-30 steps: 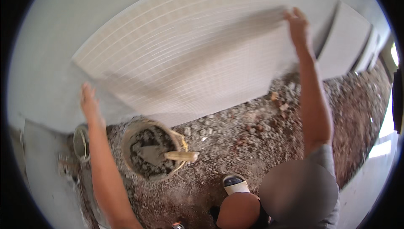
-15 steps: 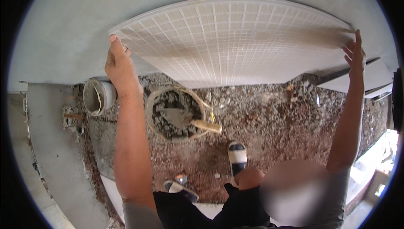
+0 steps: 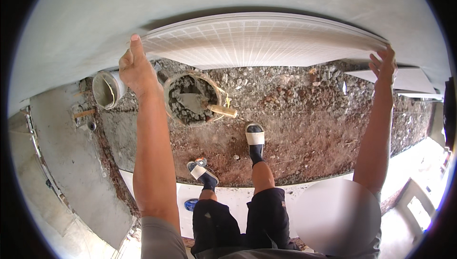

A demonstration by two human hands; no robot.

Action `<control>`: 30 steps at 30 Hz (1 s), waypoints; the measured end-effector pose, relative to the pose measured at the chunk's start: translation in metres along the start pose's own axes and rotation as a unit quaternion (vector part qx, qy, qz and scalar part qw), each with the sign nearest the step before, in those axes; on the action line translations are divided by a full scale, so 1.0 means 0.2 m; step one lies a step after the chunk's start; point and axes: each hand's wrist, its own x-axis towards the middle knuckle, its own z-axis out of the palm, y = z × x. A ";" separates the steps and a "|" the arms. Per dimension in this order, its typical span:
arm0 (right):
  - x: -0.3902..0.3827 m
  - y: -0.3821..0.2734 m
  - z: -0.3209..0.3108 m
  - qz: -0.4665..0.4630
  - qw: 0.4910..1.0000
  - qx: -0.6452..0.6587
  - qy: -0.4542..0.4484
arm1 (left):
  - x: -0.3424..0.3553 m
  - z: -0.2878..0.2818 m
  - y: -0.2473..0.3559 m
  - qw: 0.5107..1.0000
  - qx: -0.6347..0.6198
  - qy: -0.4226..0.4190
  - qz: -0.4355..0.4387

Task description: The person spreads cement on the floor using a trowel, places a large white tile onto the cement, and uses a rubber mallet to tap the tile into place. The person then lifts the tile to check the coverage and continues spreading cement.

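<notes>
A large pale tile (image 3: 257,45) with a gridded face stands on its lower edge against the wall, seen steeply from above. My left hand (image 3: 139,68) is closed at its left edge, thumb pointing up and fingers curled in. At the opposite edge, my right hand (image 3: 386,64) grips near the upper corner, with some fingers partly spread. Below and between my arms is a round bucket (image 3: 170,109) of grey mortar. A trowel (image 3: 223,111) with a wooden handle lies on the mortar, its blade partly coated.
A smaller white bucket (image 3: 108,90) stands at the left. White tile pieces (image 3: 412,79) lean at the right. Rubble and reddish soil (image 3: 304,135) cover the ground around my sandalled feet. Behind them runs a white slab (image 3: 228,197) with a blue object (image 3: 191,205) on it.
The tile has tilted, showing less of its gridded face, and a dark shadow now lines its upper edge. Both hands moved with it. More of my legs has come into view.
</notes>
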 end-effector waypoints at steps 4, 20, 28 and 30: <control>0.06 0.10 -0.14 0.017 1.000 0.025 0.003 | -0.08 -0.02 0.02 1.000 0.017 -0.002 0.016; 0.26 -0.21 -0.24 0.127 0.696 -0.599 -0.375 | -0.33 -0.33 -0.07 0.993 -0.093 -0.065 -0.022; 0.27 -0.04 0.01 -0.112 0.339 -0.791 -0.497 | 0.05 -0.23 -0.26 0.892 0.108 -0.262 -0.352; 0.28 0.01 0.02 -0.068 0.361 -0.787 -0.496 | 0.03 -0.21 -0.33 0.850 0.059 -0.305 -0.425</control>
